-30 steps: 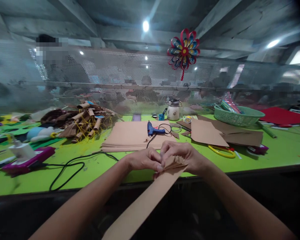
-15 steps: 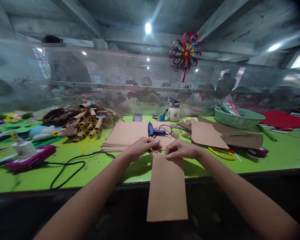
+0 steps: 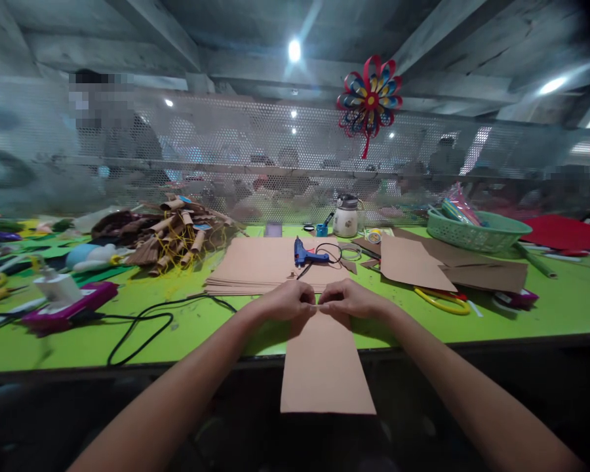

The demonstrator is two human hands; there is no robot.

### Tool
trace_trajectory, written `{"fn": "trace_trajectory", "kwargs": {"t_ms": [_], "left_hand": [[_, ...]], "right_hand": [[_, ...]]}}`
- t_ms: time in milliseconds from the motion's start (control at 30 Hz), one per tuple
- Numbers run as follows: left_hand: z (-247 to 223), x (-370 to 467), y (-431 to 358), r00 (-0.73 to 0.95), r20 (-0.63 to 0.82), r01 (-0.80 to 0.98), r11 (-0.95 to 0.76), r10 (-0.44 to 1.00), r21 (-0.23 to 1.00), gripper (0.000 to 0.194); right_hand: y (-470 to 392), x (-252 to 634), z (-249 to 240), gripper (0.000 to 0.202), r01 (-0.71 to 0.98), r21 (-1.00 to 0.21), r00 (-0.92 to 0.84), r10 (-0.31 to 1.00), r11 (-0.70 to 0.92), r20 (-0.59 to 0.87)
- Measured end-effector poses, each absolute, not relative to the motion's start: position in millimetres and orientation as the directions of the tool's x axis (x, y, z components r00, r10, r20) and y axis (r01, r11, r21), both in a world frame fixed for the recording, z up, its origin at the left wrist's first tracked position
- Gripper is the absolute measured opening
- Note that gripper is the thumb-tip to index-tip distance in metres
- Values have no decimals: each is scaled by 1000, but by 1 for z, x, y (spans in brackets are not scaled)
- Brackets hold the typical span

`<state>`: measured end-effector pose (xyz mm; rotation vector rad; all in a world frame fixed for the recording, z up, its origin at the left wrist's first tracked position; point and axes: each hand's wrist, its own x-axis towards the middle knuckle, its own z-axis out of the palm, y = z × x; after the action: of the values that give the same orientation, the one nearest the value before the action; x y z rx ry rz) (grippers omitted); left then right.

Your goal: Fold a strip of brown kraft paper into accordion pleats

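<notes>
A rectangular sheet of brown cardboard (image 3: 326, 367) extends toward me over the front edge of the green table (image 3: 201, 334). My left hand (image 3: 295, 300) pinches its far edge, left of the middle. Close beside it, my right hand (image 3: 347, 298) pinches the same edge, the fingertips of both hands nearly meeting. Just beyond my hands lies a stack of brown cardboard sheets (image 3: 255, 259), with a blue hot glue gun (image 3: 311, 253) resting on top.
Brown paper rolls with yellow string (image 3: 177, 236) are piled at left, behind a purple power strip (image 3: 73, 308) and black cable. To the right are a cardboard piece (image 3: 413, 262), yellow-handled scissors (image 3: 440, 301) and a green basket (image 3: 479, 229). A perforated screen (image 3: 255, 157) stands behind.
My left hand has come onto the sheet's far edge, beside my right hand, which has shifted slightly. The sheet's near end has risen a little in view.
</notes>
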<state>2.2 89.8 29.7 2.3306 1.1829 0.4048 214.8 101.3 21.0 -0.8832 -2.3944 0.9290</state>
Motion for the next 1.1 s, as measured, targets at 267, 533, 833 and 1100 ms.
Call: {"fn": "trace_trajectory", "kwargs": {"t_ms": [267,533,833,1100], "left_hand": [[26,2,93,592,18,669,-504,806,546,21],[28,4,89,627,79,654,-579,775,487,21],[26,4,81,685,188,642,-704,704,303,14],[27,-15,70,709,229,643,-745,667,177,12]], "right_hand": [[93,216,16,14,447,-636,-682,700,629,213],[88,214,8,13,465,-355,-728,578,811,367],[83,212,4,16,523,-76,-787,516,849,337],[82,225,10,7,507,-68,-815,504,859,286]]}}
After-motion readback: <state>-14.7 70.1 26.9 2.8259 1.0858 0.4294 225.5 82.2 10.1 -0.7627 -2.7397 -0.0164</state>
